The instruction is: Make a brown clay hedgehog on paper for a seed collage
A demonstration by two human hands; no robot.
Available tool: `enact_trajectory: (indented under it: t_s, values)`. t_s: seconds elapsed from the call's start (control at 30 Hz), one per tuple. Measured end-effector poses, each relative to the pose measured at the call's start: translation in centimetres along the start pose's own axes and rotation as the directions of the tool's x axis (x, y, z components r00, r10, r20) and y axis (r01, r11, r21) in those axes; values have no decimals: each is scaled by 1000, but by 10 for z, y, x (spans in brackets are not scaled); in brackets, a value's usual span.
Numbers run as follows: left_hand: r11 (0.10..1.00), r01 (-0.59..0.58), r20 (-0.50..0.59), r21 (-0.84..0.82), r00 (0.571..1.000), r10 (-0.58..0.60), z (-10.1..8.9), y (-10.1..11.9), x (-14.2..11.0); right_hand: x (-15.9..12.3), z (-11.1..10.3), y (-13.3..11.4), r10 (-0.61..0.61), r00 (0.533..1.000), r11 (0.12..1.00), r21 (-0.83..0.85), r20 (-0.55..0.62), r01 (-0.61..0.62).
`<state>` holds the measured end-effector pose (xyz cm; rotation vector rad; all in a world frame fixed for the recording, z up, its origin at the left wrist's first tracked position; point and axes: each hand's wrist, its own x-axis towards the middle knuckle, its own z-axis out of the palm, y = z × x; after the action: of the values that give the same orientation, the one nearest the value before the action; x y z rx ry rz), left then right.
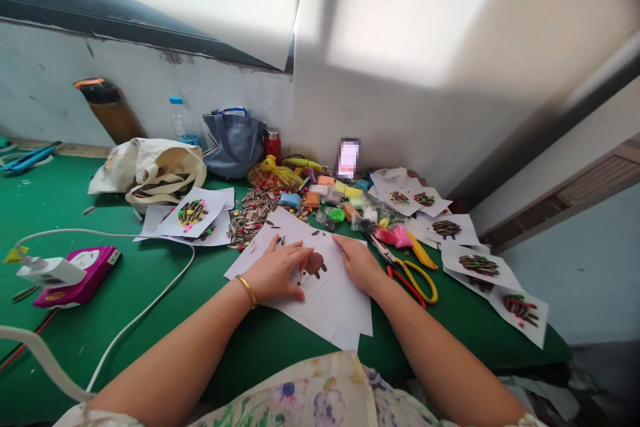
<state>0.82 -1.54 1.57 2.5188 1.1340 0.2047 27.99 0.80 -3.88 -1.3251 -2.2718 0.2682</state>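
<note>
My left hand [278, 272], with a gold bangle on the wrist, rests on a stack of white paper sheets [336, 305] on the green table; its fingers are pressed together beside a brown clay shape [316, 262] stuck on the paper. My right hand [358, 262] lies flat on the same sheet just right of the shape, fingers stretched out. A few loose sunflower seeds lie on the paper near my left fingers. What my left fingertips pinch, if anything, is too small to see.
A pile of sunflower seeds [251, 211], coloured clay blocks [320, 197] and yellow-handled scissors [415, 277] lie behind the paper. Finished seed pictures [480, 265] spread to the right, another [193, 213] to the left. Bags [150, 170], a phone [349, 157], a pink device [80, 277] and white cables crowd the left.
</note>
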Motion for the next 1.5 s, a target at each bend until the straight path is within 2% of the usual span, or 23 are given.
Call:
enact_trajectory:
  t_s: [0.23, 0.43, 0.7, 0.97, 1.03, 1.17, 1.37, 1.5]
  values:
    - [999, -30, -2, 24, 1000, 30, -3, -5, -1, 7, -8, -1, -57, 998, 998, 33, 2, 57]
    - [999, -29, -35, 31, 999, 30, -3, -11, -1, -2, -15, -14, -144, 989, 989, -45, -22, 143]
    - [999, -12, -29, 45, 1000, 13, -2, -19, -1, -6, -26, -25, -127, 989, 992, -29, -70, 125]
    - [997, -60, 9, 42, 998, 60, -3, -18, -1, -7, -17, -19, -91, 996, 991, -103, -24, 88]
    - [997, -68, 13, 39, 998, 67, -2, -13, -1, -6, -18, -15, -57, 997, 990, -135, -59, 48]
    - [998, -54, 1, 37, 999, 54, 2, -3, -2, -3, -26, -8, 103, 985, 959, -250, -140, -135]
    - [996, -50, -63, 72, 997, 54, 8, 2, -2, 7, -34, -17, 189, 980, 855, -502, 63, -133]
    - [995, -63, -77, 81, 995, 69, 8, 0, -2, 19, -34, -24, 266, 956, 796, -587, 123, -146]
